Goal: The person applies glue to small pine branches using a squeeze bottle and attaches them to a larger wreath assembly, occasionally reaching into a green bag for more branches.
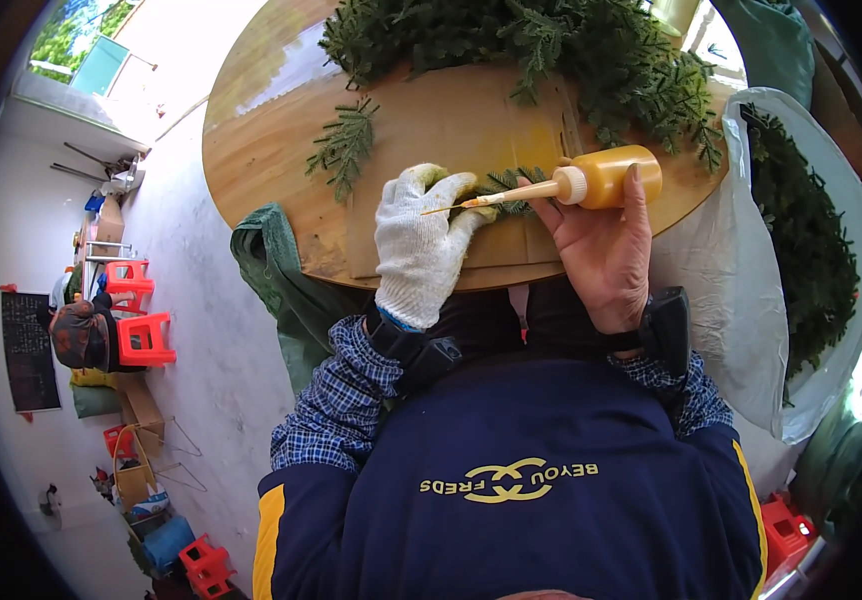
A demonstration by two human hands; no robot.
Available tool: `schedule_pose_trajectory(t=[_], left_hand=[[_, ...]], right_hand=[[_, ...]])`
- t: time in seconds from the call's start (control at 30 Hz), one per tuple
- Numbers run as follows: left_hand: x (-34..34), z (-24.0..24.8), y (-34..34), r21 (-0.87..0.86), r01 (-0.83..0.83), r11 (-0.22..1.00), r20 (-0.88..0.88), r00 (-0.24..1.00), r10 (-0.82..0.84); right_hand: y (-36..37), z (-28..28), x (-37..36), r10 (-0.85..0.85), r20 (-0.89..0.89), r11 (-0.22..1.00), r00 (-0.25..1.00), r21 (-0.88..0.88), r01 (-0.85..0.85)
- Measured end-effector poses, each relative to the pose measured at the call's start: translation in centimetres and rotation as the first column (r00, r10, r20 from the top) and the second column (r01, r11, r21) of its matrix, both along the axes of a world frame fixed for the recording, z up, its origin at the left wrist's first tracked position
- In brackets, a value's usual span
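Note:
My left hand (419,240), in a white knitted glove with yellowish stained fingertips, pinches the end of a small green fir sprig (513,186). My right hand (601,240) is bare and grips a squeeze bottle (613,178) of orange-yellow liquid. The bottle lies nearly level, and its long smeared nozzle (511,196) points left across the gloved fingers. Part of the sprig passes behind the nozzle. Under both hands is a flat cardboard sheet (421,130) on a round wooden table (251,130). A separate fir sprig (344,147) rests at the sheet's left edge.
A large heap of fir sprigs (491,35) covers the table's far side. At right stands a white sack (716,310) holding more greenery (801,240). Green cloth (276,260) hangs at the table's left edge. Red stools (146,340) and a seated person (86,333) are farther left.

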State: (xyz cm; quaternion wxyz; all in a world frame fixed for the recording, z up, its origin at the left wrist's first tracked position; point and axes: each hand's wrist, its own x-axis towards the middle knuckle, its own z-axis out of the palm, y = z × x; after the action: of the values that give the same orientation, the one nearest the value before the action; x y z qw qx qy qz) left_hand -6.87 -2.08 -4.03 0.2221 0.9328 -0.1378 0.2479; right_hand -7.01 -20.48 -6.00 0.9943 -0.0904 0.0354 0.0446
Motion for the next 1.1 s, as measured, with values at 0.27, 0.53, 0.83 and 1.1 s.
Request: schedule_pose_trajectory(t=[0.27, 0.53, 0.83, 1.1], left_hand=[[0.0, -0.8, 0.2, -0.052, 0.025, 0.998, 0.011, 1.000, -0.024], [-0.1, -0.8, 0.4, -0.076, 0.032, 0.997, 0.003, 0.999, -0.032], [-0.4, -0.4, 0.6, -0.071, 0.028, 0.997, -0.026, 0.999, -0.030], [-0.5, -0.5, 0.5, -0.048, 0.023, 0.999, -0.039, 0.999, -0.025]], right_hand=[[-3.4, -0.2, 0.2, -0.268, 0.070, 0.900, 0.961, -0.338, 0.276], [-2.6, 0.0, 0.1, -0.328, 0.228, 0.767, 0.917, -0.503, 0.399], [-1.8, 0.4, 0.1, -0.274, 0.308, 0.676, 0.911, -0.612, 0.410], [-2.2, 0.3, 0.0, -0.254, 0.423, 0.594, 0.870, -0.642, 0.485]])
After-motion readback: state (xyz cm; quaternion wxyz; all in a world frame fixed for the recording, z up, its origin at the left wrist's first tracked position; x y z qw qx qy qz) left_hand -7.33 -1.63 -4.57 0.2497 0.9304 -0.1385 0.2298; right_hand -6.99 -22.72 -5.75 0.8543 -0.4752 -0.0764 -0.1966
